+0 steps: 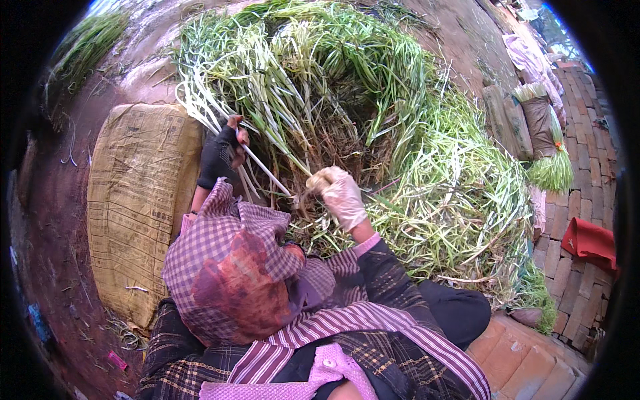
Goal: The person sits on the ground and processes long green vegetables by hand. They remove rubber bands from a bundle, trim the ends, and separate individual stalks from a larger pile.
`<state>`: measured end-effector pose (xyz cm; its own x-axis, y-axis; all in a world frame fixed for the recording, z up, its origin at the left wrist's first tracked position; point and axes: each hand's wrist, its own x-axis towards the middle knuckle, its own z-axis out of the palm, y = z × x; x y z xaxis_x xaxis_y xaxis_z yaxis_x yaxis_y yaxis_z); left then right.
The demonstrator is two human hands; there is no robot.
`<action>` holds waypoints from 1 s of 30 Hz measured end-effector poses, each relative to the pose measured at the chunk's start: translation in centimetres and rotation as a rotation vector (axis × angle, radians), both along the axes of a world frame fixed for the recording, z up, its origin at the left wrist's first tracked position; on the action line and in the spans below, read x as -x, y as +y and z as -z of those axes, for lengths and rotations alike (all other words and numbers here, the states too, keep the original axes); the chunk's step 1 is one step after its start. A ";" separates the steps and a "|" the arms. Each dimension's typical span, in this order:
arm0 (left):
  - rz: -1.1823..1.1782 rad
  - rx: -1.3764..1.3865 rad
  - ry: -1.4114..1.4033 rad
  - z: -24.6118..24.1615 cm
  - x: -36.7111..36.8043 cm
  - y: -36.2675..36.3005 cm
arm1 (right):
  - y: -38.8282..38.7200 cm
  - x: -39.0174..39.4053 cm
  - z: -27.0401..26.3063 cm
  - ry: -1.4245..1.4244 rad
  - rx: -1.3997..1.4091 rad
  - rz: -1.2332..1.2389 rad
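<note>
My left hand [235, 142], in a black fingerless glove, is closed around several long pale stalks [212, 117] that fan out towards the upper left. My right hand [340, 192], in a thin whitish translucent glove, grips the brownish root end of a green stalk [295, 159], just right of the lower ends of the other stalks. Beyond both hands lies a large heap of leafy green stalks [385, 50] with tangled brown roots. Loose pale green leaves [435, 215] are piled to the right of my right hand. A purple checked cloth [200, 255] covers my left forearm and lap.
A yellowish woven sack [135, 210] bearing writing lies at left. More green stalks [90, 45] lie at upper left. On the right are a tied green bundle [550, 165] in brown wrapping, a red cloth [590, 245] and brick paving [570, 290]. A pink item [117, 360] lies at lower left.
</note>
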<state>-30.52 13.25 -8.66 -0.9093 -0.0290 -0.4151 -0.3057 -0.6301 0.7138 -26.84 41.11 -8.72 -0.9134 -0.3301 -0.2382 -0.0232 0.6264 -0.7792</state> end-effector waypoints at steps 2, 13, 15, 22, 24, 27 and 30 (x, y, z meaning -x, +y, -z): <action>0.034 -0.014 0.020 0.1 -0.1 0.3 | -1.9 0.7 -2.7 0.111 0.325 0.036; 0.218 -0.279 0.126 1.2 -2.0 2.8 | -7.1 -1.6 -1.6 -0.385 0.439 -0.137; 0.267 -0.348 0.134 1.5 -2.0 2.7 | -6.6 -1.5 -1.9 -0.369 0.493 -0.138; 0.505 -0.541 0.072 1.4 -2.3 2.1 | -5.4 3.4 -4.2 -0.483 0.732 0.115; 0.553 -0.494 0.037 1.5 -2.3 2.2 | -5.8 5.6 -4.5 -0.442 0.731 0.133; 0.611 -0.495 0.062 1.6 -2.3 2.3 | -7.7 7.9 -4.3 -0.267 0.691 0.066; 0.639 -0.467 0.104 1.7 -2.4 2.3 | -9.7 8.8 -3.7 -0.422 0.807 0.103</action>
<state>-28.13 15.57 -10.40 -0.7257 0.6671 -0.1683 -0.6554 -0.5958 0.4642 -35.62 31.38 -5.06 -0.8370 -0.4632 -0.2913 0.3885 -0.1282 -0.9125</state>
